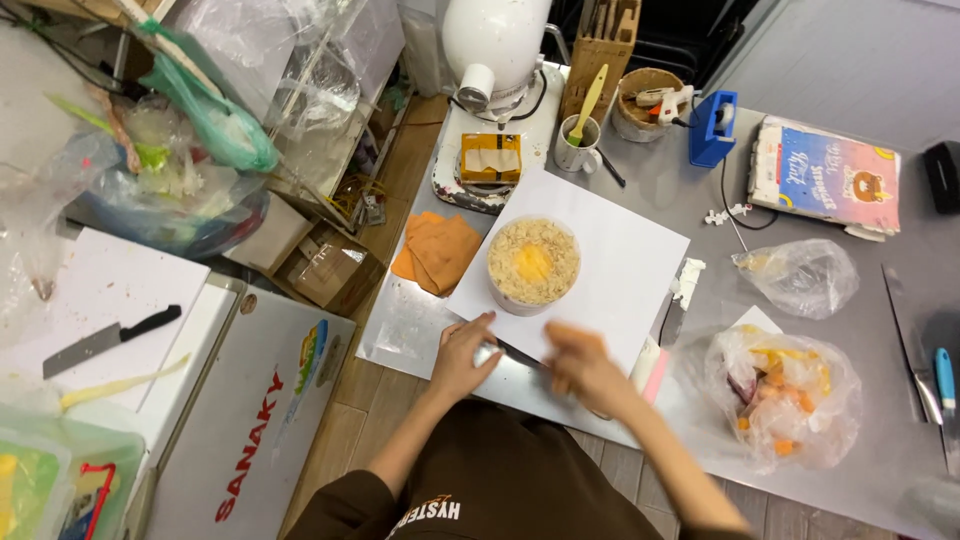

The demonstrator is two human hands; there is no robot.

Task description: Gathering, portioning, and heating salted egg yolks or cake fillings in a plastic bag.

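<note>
A round cake (pixel 533 265) with a crumb coating and a yellow centre stands on a white sheet of paper (pixel 620 260) on the steel table. My left hand (pixel 462 356) rests with fingers together on the near corner of the sheet, touching a dark knife blade (pixel 520 354). My right hand (pixel 583 365) is blurred and closed around the other end of that knife, just below the cake.
An orange cloth (pixel 436 250) lies left of the cake, a white stand mixer (pixel 495 45) behind it. Plastic bags (pixel 785 395) with orange scraps sit at right, beside knives (pixel 925 380). A cup with a spatula (pixel 578 140), a tape dispenser (pixel 712 128) and a book (pixel 828 178) stand beyond.
</note>
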